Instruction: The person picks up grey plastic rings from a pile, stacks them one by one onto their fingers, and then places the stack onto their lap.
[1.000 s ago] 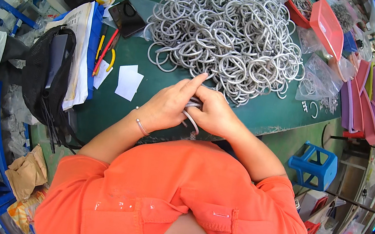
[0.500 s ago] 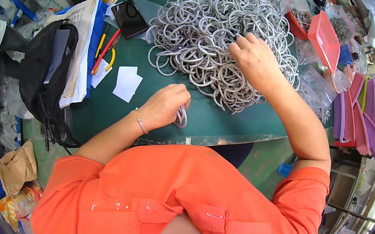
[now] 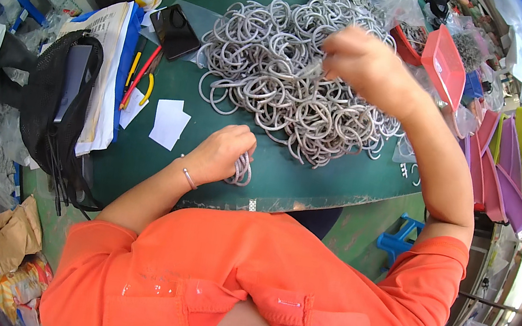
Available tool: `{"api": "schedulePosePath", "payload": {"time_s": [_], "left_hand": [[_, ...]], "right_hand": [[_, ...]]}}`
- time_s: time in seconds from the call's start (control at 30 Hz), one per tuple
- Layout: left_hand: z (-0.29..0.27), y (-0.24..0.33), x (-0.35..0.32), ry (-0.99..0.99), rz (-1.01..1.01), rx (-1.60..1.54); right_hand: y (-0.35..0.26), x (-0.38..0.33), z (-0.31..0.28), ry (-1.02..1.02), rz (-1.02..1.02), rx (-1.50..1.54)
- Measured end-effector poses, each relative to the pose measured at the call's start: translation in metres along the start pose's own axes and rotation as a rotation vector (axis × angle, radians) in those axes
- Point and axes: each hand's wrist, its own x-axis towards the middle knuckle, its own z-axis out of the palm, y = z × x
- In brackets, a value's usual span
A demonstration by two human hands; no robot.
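Note:
A broad heap of grey metal rings (image 3: 278, 79) lies loosely tangled at the far middle of the table. My left hand (image 3: 224, 150) rests near the table's front edge, closed around several metal rings (image 3: 242, 171) that hang out below its fingers. Over the right part of the heap is my right hand (image 3: 371, 69), blurred by motion, its fingers bent together. A pale smear shows at those fingertips, too blurred to name.
The green table (image 3: 270, 194) carries white paper slips (image 3: 169, 123), a black phone (image 3: 175, 31), red-handled pliers (image 3: 142, 78) and a black mesh bag (image 3: 63, 91) on the left. A red tray (image 3: 444, 65) and stacked coloured trays (image 3: 505, 162) stand right. A blue stool (image 3: 396, 240) is below.
My right hand has lifted up from the heap and is blurred. My left hand keeps its hold on the rings. The whole view has shifted slightly, showing more of the blue stool.

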Motion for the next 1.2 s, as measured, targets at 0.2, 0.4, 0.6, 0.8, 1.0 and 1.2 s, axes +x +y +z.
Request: {"api": "schedulePosePath", "payload": {"time_s": [0.2, 0.4, 0.6, 0.8, 1.0, 1.2], "left_hand": [[0.001, -0.003, 0.001, 0.017, 0.015, -0.020], [-0.001, -0.001, 0.002, 0.063, 0.013, -0.003], [-0.006, -0.002, -0.008, 0.075, -0.123, -0.032], [-0.004, -0.004, -0.004, 0.047, -0.150, -0.054], [-0.004, 0.002, -0.002, 0.019, -0.158, -0.033], [-0.010, 0.006, -0.004, 0.009, -0.112, -0.057]], "right_hand": [[-0.001, -0.007, -0.001, 0.163, 0.520, 0.154], [-0.052, -0.022, 0.045, 0.498, 1.079, 0.663], [-0.161, -0.054, 0.075, 0.222, 1.187, 0.939], [-0.205, -0.079, 0.107, -0.005, 1.302, 0.688], [-0.215, -0.066, 0.118, -0.094, 1.149, 0.415], [-0.203, -0.072, 0.124, 0.360, 1.337, 0.706]]}}
